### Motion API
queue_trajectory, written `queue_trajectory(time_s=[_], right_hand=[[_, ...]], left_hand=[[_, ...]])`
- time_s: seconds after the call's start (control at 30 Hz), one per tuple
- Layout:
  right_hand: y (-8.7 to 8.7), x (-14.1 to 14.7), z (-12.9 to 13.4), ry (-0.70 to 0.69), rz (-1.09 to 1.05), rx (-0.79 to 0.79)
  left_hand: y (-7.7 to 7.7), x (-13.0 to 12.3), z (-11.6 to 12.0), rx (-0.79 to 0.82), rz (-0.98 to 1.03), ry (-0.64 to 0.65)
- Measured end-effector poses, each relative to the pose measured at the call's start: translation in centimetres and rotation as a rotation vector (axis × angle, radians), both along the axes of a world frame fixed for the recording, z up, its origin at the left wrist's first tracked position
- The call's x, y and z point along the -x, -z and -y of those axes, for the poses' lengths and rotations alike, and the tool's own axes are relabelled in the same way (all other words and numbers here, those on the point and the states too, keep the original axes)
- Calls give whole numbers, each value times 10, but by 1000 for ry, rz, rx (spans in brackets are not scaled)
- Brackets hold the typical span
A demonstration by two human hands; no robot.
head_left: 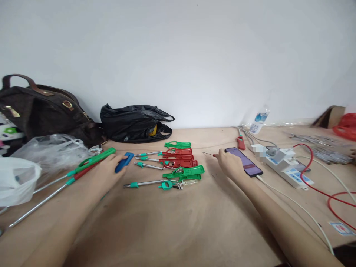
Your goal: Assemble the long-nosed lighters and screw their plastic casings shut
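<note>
My left hand [107,168] is closed around a blue plastic lighter handle [124,162] at the left of the table; most of what lies beneath the palm is hidden. In my right hand [229,163] is a screwdriver [208,154], its thin shaft pointing left, right beside a phone [246,162]. Between the hands lie several taken-apart stick lighters, among them a red handle shell [178,163] and a green handle shell [186,171]. A metal lighter tube [150,183] with teal parts and loose wires rests nearest me. Whole long lighters, one green-handled [96,157], lie behind my left hand.
At the back left are a dark bag [47,111], a black plastic bag [133,122] and a white plastic bag [18,181]. To the right stands a power strip [289,172] with a red cable [310,163]. Several metal parts [330,154] lie farther right.
</note>
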State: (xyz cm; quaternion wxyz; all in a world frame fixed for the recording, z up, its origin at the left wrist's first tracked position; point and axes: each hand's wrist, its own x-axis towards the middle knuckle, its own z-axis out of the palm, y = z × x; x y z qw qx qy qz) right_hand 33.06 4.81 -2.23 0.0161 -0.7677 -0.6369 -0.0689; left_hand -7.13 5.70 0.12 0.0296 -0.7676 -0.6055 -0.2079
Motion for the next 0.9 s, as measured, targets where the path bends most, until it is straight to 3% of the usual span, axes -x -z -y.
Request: queue_trajectory(time_s=[0.13,0.33,0.47,0.57,0.63,0.7,0.8,0.9], right_hand=[[10,-3,1,-47,18,56],[19,-6,2,-176,26,84],[19,-10,1,-198,20,66],[13,-9,2,-200,8,24],[9,-5,4,-220,-1,-6],[7,1,7,-314,-68,-53],[12,13,11,-591,-288,-146],[24,24,14,-772,-347,-145]], left_hand=[[15,26,-16,98,-83,-103],[39,41,-29,120,-124,-65],[39,38,-27,110,-140,-69],[32,30,-22,-4,-168,-61],[27,19,-17,-98,-147,18],[24,5,-11,-124,-86,177],[23,-18,1,-50,-59,426],[26,-35,12,29,-72,523]])
